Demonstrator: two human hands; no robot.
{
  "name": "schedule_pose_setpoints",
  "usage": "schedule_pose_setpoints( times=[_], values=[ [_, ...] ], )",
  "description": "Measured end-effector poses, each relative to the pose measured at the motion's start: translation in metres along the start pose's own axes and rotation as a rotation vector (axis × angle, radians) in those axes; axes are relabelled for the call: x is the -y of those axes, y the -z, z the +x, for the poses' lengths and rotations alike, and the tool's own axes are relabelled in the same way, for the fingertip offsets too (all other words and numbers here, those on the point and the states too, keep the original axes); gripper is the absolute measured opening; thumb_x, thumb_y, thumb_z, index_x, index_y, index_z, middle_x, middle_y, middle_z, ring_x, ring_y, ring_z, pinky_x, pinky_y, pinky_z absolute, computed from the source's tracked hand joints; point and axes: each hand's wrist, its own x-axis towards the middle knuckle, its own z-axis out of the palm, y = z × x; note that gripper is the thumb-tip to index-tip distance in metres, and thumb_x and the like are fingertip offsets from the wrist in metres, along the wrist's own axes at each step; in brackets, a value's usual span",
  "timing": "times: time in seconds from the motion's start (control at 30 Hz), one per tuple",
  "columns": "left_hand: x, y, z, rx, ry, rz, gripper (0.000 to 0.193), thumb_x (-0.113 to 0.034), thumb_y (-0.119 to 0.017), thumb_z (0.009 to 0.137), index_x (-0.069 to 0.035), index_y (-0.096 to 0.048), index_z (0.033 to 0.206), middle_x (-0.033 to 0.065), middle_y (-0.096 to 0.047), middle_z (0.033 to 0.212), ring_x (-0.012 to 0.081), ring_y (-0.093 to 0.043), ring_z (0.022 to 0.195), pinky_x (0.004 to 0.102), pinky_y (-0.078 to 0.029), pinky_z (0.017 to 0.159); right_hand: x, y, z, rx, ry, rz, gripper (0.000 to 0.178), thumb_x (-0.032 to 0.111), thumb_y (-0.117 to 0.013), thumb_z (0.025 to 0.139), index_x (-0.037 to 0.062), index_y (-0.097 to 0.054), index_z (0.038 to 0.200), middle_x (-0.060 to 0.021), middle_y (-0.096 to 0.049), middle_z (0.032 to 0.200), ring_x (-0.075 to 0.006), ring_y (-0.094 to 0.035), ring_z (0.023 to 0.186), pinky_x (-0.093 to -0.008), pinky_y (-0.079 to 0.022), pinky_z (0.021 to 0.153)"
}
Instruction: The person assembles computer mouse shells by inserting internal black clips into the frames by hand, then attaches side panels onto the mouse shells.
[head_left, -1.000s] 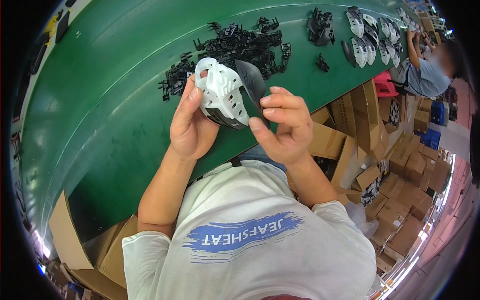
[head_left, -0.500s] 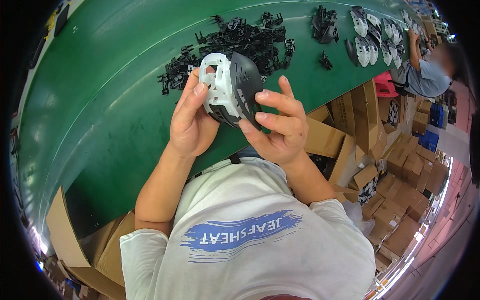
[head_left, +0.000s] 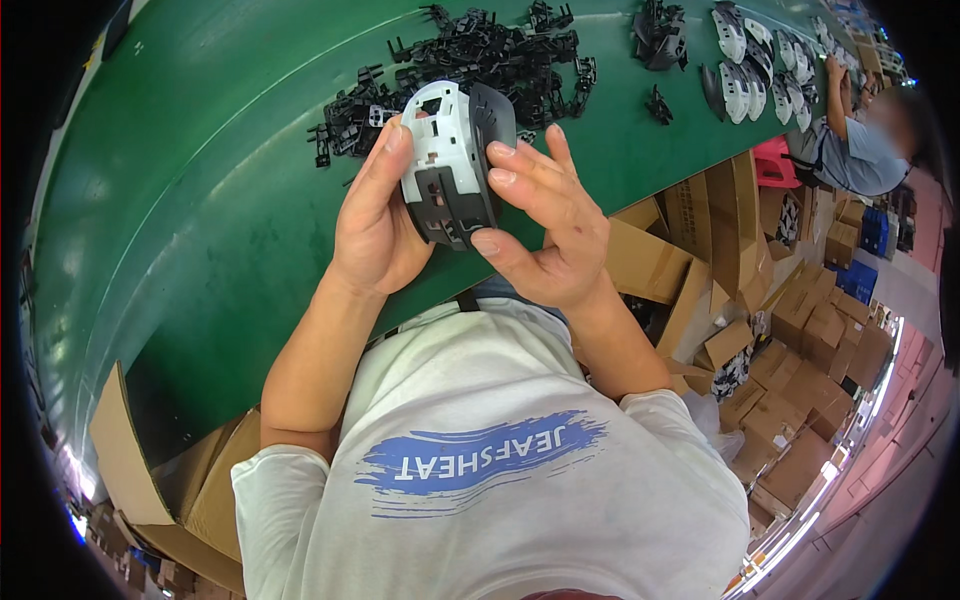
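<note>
A curved plastic shell [head_left: 450, 195], white at its upper part and black below, is held up above the green table. A black outer cover [head_left: 493, 115] with slots lies along its right side. My left hand [head_left: 377, 225] is closed round the shell's left side, with the thumb up along its white edge. On the other side, my right hand [head_left: 550, 225] grips with the thumb at the lower edge and fingertips on the black cover, the little finger lifted away. Behind the shell lies a tangled heap of black plastic brackets [head_left: 500, 60].
On the green table [head_left: 200, 200], black parts [head_left: 658, 35] stand to the right of the heap. Farther right are rows of white and black shells [head_left: 740, 90], near a seated co-worker [head_left: 855, 150]. Cardboard boxes [head_left: 650, 260] stand by the table's near edge; an open carton [head_left: 135, 450] is at lower left.
The shell has turned in my hands, so its black lower part faces up more and the outer cover shows less. It has shifted slightly away from me. Both hands stay on it.
</note>
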Motion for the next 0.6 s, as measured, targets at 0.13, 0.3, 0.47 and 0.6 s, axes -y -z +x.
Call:
schedule_pose_setpoints(
  times=[0.13, 0.3, 0.47, 0.6],
  values=[
    [-0.002, -0.006, 0.000, -0.041, 0.113, -0.173, 0.046, -0.036, -0.045, 0.114, -0.002, -0.058, 0.142, 0.0146, -0.071, 0.131, 0.0246, -0.071, 0.119, 0.0419, -0.059, 0.104, 0.002, -0.002, -0.002, -0.016, 0.015, 0.018, 0.046, 0.022, -0.089, 0.084, 0.0084, -0.076, 0.126, -0.0153, -0.074, 0.131, -0.0329, -0.071, 0.122, -0.0507, -0.031, 0.127],
    [-0.001, -0.002, -0.003, 0.047, 0.151, -0.315, 0.050, -0.039, -0.048, 0.111, -0.001, -0.062, 0.140, 0.0162, -0.073, 0.130, 0.0270, -0.072, 0.118, 0.0421, -0.060, 0.103, 0.027, -0.009, 0.001, -0.024, 0.037, -0.134, 0.037, 0.028, -0.088, 0.083, 0.0151, -0.080, 0.117, -0.0081, -0.074, 0.126, -0.0280, -0.068, 0.117, -0.0500, -0.038, 0.120],
    [0.000, 0.002, -0.004, 0.125, 0.154, -0.343, 0.053, -0.042, -0.040, 0.111, -0.001, -0.063, 0.137, 0.0197, -0.074, 0.125, 0.0285, -0.076, 0.106, 0.0404, -0.067, 0.088, 0.032, -0.019, 0.002, -0.101, 0.066, -0.191, 0.032, 0.033, -0.088, 0.078, 0.0219, -0.082, 0.108, -0.0034, -0.067, 0.129, -0.0257, -0.061, 0.117, -0.0502, -0.041, 0.112],
    [-0.001, -0.003, -0.003, 0.150, 0.167, -0.395, 0.051, -0.039, -0.047, 0.109, -0.001, -0.061, 0.139, 0.0161, -0.075, 0.126, 0.0265, -0.074, 0.113, 0.0409, -0.062, 0.099, 0.024, -0.018, 0.002, -0.063, 0.087, -0.119, 0.034, 0.034, -0.091, 0.076, 0.0184, -0.079, 0.104, -0.0098, -0.065, 0.134, -0.0276, -0.061, 0.119, -0.0518, -0.043, 0.109]
  ],
)
